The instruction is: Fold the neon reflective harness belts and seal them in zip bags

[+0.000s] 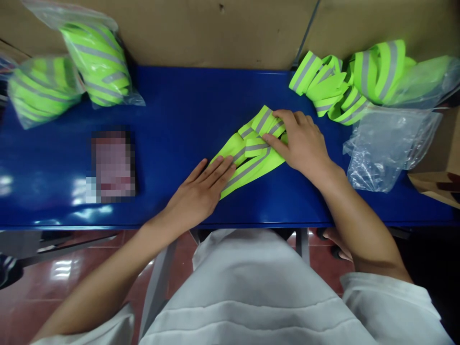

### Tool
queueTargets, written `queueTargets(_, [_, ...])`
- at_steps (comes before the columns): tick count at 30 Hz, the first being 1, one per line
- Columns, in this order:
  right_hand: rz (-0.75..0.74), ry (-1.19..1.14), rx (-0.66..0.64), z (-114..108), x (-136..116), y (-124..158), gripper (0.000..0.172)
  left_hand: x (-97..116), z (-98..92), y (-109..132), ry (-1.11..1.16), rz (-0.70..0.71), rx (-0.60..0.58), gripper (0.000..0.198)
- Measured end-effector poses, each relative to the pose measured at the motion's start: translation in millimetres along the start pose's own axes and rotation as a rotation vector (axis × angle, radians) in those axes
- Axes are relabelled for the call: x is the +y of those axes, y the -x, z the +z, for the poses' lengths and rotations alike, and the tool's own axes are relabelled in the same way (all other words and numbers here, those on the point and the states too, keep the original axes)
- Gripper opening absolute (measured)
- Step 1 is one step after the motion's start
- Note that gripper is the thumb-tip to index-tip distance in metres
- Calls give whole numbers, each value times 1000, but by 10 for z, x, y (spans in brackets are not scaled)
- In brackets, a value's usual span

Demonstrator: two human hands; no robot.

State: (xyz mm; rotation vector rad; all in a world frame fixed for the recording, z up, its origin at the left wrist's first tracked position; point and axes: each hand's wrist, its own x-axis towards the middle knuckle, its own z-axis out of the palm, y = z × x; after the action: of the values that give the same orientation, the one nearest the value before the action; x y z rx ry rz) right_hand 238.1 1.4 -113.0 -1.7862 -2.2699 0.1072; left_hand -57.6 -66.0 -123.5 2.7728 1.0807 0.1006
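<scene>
A neon-green strap with grey reflective stripes [247, 155], folded several times, lies in the middle of the blue table [172, 120]. My left hand [201, 191] rests flat on its near end, fingers stretched out and together. My right hand [300, 141] presses down on the folded far end, fingers curled over the layers with the thumb against the side.
A loose heap of the same green straps [345, 79] lies at the back right beside empty clear plastic bags [390, 143]. Two bagged bundles of straps [97, 60] [41, 88] sit at the back left. A blurred flat object [113, 165] lies left of centre. A cardboard box [436, 179] stands at the right edge.
</scene>
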Motion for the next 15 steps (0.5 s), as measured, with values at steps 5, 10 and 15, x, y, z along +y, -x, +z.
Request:
queueTargets(5, [13,-29,-4,23,8,-20,70,-34,-89,4,4,47,-34,65])
queueTargets(10, [58,8,-51,38,73,-97,83,21,-294,-198,2,112,-75,46])
queueTargets(15, [55,29,67,-54,146,-118,70,34,-196,-480,47,192,-20,41])
